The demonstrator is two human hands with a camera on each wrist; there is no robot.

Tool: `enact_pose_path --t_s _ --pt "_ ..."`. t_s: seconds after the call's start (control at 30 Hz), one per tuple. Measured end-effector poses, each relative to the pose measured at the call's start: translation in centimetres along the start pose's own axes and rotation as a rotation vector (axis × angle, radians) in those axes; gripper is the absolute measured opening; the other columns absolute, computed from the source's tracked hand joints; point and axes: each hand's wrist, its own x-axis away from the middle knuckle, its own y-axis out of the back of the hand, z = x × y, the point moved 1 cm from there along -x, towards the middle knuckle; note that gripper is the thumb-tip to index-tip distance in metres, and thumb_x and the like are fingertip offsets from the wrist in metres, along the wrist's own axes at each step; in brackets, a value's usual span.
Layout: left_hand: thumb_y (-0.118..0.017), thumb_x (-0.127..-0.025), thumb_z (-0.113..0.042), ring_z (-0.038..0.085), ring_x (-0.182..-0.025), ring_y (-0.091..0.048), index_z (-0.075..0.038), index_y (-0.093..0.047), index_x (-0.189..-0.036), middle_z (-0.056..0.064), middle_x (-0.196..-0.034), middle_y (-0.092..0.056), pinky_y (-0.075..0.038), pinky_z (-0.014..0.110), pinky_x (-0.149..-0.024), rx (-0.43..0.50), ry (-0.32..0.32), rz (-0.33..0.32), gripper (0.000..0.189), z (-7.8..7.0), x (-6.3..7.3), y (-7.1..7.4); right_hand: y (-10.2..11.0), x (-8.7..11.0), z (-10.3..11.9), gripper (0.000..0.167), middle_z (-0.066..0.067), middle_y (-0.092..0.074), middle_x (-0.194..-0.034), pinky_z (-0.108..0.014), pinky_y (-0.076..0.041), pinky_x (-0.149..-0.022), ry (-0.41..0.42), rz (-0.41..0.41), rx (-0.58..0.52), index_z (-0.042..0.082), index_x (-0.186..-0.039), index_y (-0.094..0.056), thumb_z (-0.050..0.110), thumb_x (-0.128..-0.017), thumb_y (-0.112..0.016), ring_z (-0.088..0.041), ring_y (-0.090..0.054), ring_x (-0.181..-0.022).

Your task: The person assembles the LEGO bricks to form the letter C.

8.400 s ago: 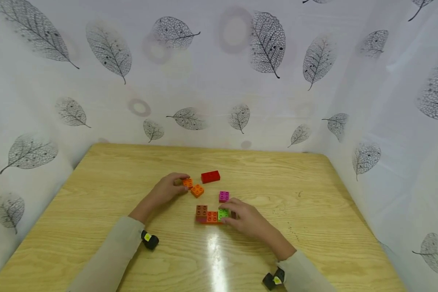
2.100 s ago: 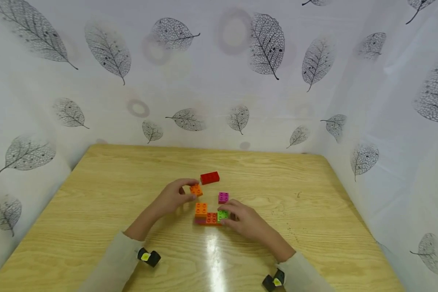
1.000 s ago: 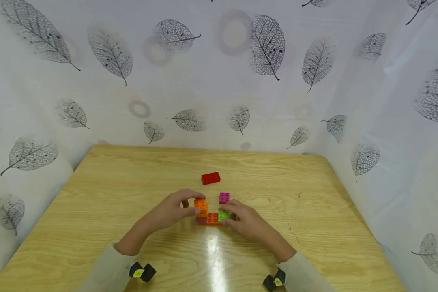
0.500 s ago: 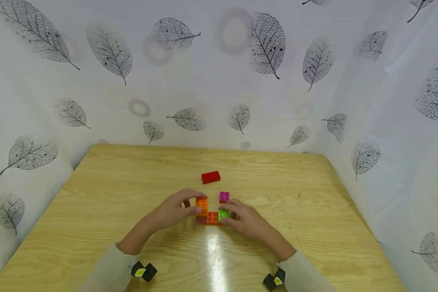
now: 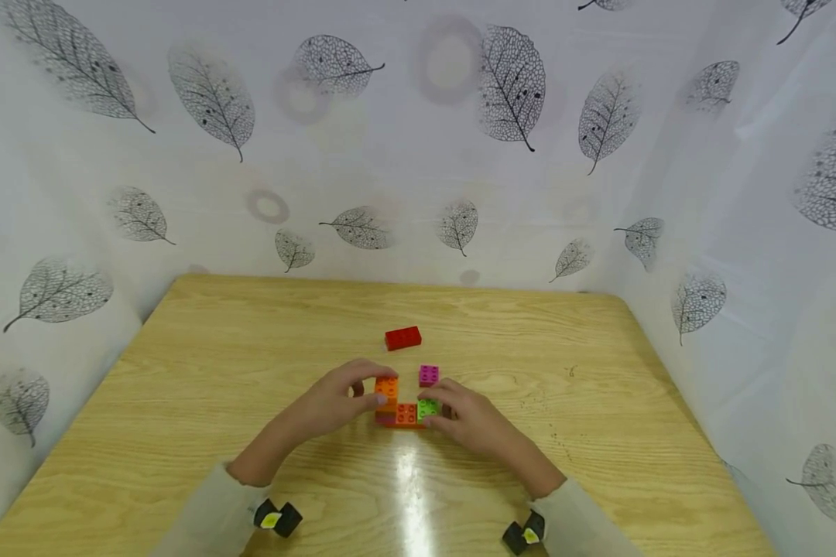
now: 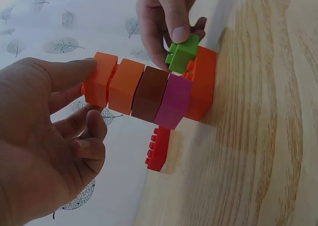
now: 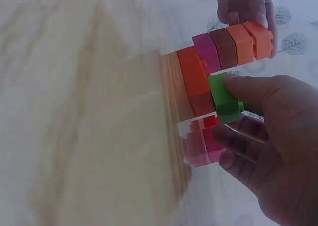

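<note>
My left hand (image 5: 330, 402) pinches an orange toy building brick (image 6: 102, 79) between thumb and fingers at the top of a stack. Below it come a second orange brick (image 6: 126, 87), a brown brick (image 6: 150, 94) and a magenta brick (image 6: 174, 102). A narrow gap with studs showing separates the two orange bricks. The stack rises from the left end of a long orange-red brick (image 5: 406, 414) lying on the table. At that brick's right end, my right hand (image 5: 477, 422) pinches a green brick (image 7: 226, 99) seated on it. Between them the base brick's studs are bare.
Just beyond the right hand's fingertips lies a magenta brick (image 5: 428, 376). Farther back is a long red brick (image 5: 403, 338). The wooden table (image 5: 529, 333) is bounded by a leaf-patterned white curtain (image 5: 404, 170) behind and at both sides.
Both orange bricks, earlier on the table, are now on the stack. My left hand carried the second one there over the last two seconds. My right hand keeps its hold on the green brick.
</note>
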Motion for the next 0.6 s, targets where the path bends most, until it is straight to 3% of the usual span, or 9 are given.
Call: enact_pose_path --t_s 0.2,0.43,0.6 --pt "-0.066 -0.098 -0.034 0.016 -0.093 -0.052 -0.029 -0.063 -0.136 -0.012 -0.130 -0.058 -0.049 0.029 -0.073 -0.067 0.005 -0.029 0.038 0.18 0.04 -0.13 -0.03 -0.08 0.08 0.039 0.013 -0.054 -0.108 -0.022 -0.049 -0.068 -0.002 0.005 0.002 0.020 -0.135 -0.064 0.034 -0.099 -0.066 -0.006 -0.052 -0.082" --pt "-0.067 -0.098 -0.032 0.019 -0.092 -0.049 -0.029 -0.064 -0.135 -0.008 -0.122 -0.059 -0.046 0.029 -0.068 0.005 0.004 -0.041 0.037 0.53 0.16 -0.21 0.11 -0.10 0.45 0.040 0.013 -0.056 -0.112 -0.023 -0.049 -0.070 -0.014 0.009 0.012 0.019 -0.136 -0.063 0.034 -0.099 -0.065 -0.008 -0.053 -0.084" --pt "-0.068 -0.097 -0.033 0.021 -0.089 -0.050 -0.022 -0.064 -0.134 -0.002 -0.128 -0.061 -0.045 0.028 -0.066 0.099 0.015 -0.066 0.039 1.03 0.14 -0.55 0.20 -0.04 0.80 0.041 0.003 -0.061 -0.127 -0.037 -0.052 -0.094 0.012 -0.025 0.079 0.016 -0.135 -0.064 0.032 -0.097 -0.068 -0.015 -0.057 -0.111"
